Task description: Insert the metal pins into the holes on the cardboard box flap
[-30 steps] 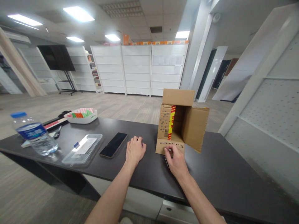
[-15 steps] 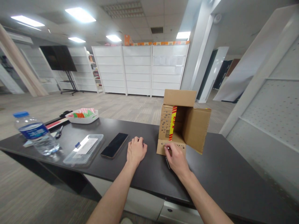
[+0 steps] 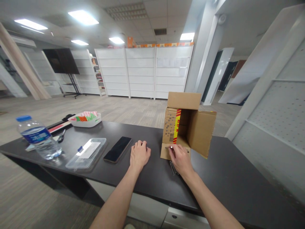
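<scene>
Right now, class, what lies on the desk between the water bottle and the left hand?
In the head view, a clear plastic case and then a dark phone lie between the water bottle and the left hand.

Matt cardboard box (image 3: 193, 130), shiny metal rods (image 3: 173, 168), glossy phone (image 3: 117, 149)

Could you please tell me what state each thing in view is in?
Cardboard box: open, flaps spread
Clear plastic case: lid down
Phone: face up, screen dark
Water bottle: capped
White basket: holding colourful items
Standing screen: dark
Ceiling lights: lit
Left hand: palm down on desk
Right hand: pinching what looks like a small metal piece at the lower flap
Thin metal rods: below the right hand, held or lying unclear
</scene>
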The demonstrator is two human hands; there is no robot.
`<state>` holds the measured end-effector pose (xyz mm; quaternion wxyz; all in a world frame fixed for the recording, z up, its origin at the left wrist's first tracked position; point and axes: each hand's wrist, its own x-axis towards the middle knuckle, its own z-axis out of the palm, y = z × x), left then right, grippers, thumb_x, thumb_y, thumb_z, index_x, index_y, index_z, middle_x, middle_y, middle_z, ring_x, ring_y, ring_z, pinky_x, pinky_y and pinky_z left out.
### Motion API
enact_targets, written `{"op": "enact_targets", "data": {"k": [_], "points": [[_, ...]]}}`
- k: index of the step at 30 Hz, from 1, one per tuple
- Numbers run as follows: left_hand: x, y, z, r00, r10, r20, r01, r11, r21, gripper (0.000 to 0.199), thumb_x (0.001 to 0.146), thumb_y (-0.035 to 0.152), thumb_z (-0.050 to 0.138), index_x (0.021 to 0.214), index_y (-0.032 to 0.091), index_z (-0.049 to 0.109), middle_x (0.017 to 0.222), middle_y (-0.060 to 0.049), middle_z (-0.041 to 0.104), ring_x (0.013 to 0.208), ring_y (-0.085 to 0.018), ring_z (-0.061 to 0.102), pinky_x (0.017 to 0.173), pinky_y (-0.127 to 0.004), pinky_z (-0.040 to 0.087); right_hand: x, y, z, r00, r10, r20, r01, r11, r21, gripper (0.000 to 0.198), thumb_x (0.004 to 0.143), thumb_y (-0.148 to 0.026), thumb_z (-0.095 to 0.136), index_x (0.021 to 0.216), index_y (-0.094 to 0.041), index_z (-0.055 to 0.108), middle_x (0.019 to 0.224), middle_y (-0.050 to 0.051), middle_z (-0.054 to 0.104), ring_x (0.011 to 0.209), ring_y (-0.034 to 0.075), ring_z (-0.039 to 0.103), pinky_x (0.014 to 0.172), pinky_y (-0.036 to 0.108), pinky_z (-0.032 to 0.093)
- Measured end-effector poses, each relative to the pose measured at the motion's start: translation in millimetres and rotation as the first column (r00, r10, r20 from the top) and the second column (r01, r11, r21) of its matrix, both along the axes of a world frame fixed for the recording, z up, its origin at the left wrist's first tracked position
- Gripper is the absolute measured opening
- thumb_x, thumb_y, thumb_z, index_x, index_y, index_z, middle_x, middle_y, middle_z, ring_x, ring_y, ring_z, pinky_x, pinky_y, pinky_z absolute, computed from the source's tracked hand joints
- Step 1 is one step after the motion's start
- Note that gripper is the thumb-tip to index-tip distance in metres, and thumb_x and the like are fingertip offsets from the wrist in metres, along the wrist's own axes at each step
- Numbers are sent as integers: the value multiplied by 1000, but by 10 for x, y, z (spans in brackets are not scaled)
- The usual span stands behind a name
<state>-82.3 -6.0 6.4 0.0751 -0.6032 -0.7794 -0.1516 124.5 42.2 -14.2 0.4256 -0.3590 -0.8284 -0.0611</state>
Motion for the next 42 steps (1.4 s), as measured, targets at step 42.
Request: {"op": "enact_targets", "data": {"k": [42], "points": [[29,-21,26,1000,9,11,-9,1000,-6,26,93,28,44,110,20,62,113,-11,61,108,-25,55,94,-38,39,41,-21,-33,991,20,-134,-25,999,-39,19,101,-21,41,110,-17,57,96,10,69,89,24,65,80,37,48]]}}
